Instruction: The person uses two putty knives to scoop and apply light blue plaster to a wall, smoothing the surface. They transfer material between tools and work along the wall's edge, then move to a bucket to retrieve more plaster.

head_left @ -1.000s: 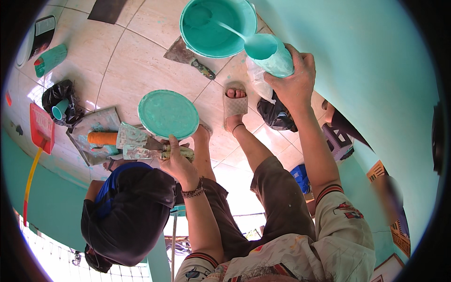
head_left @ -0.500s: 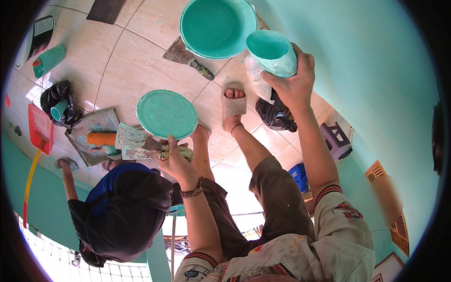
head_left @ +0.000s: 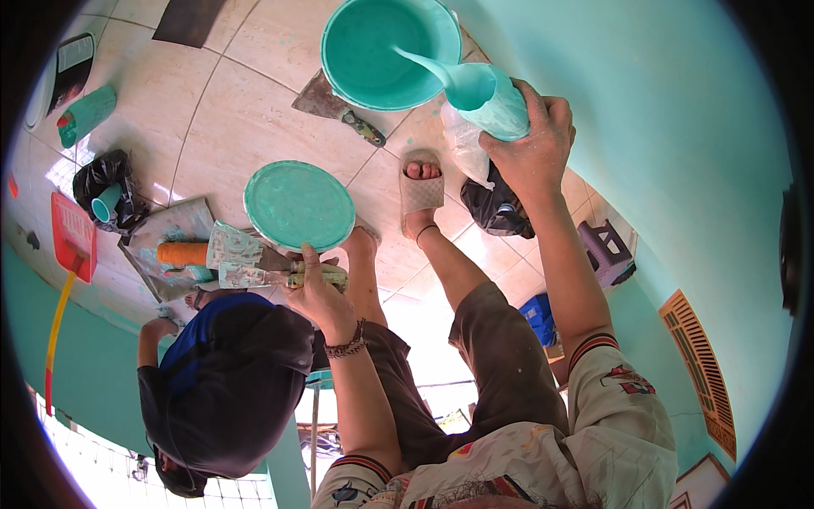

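My right hand [head_left: 536,136] is wrapped round a paint-smeared turquoise cup [head_left: 498,110], tilted over the rim of a turquoise bucket [head_left: 332,78]. A stream of pale turquoise liquid [head_left: 428,64] runs from the cup into the bucket. In my left hand [head_left: 320,293] are the handles of two putty knives [head_left: 242,267], their broad blades caked with turquoise and white. The same hand's thumb rests at the edge of a round turquoise lid [head_left: 299,205], held flat above the knives. How the fingers support the lid from below is hidden.
Near my feet lie a wide scraper [head_left: 365,129], a white plastic bag [head_left: 468,148] and a black bag [head_left: 498,208]. At left, a person [head_left: 229,382] crouches close to my left arm. A red dustpan [head_left: 75,233] stands beyond. The turquoise wall [head_left: 678,170] rises on the right.
My right hand has tipped the cup further, and liquid now pours from it into the bucket. The crouching person's arm has drawn in. My left hand has hardly moved.
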The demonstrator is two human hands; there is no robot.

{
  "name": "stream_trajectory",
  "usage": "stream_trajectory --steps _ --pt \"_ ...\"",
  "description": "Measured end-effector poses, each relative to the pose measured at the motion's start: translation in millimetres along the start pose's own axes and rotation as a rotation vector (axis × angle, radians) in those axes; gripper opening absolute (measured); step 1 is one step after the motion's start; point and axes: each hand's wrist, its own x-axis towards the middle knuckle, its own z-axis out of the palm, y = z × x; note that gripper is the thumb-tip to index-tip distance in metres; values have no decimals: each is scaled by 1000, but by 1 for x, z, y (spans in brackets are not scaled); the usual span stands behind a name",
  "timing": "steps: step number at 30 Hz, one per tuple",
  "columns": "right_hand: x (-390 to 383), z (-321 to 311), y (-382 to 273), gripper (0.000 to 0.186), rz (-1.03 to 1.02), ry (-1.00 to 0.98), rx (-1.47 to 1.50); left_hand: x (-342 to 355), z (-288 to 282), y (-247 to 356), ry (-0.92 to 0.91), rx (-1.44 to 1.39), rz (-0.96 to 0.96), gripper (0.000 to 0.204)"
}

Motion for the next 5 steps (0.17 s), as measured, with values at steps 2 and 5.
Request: stream_trajectory --steps 2,5 --pt "0 -1 1 69 3 -5 -2 0 -1 -1 4 1 17 29" --pt "-1 1 5 72 27 -18 129 -1 1 -1 -2 -5 60 32"
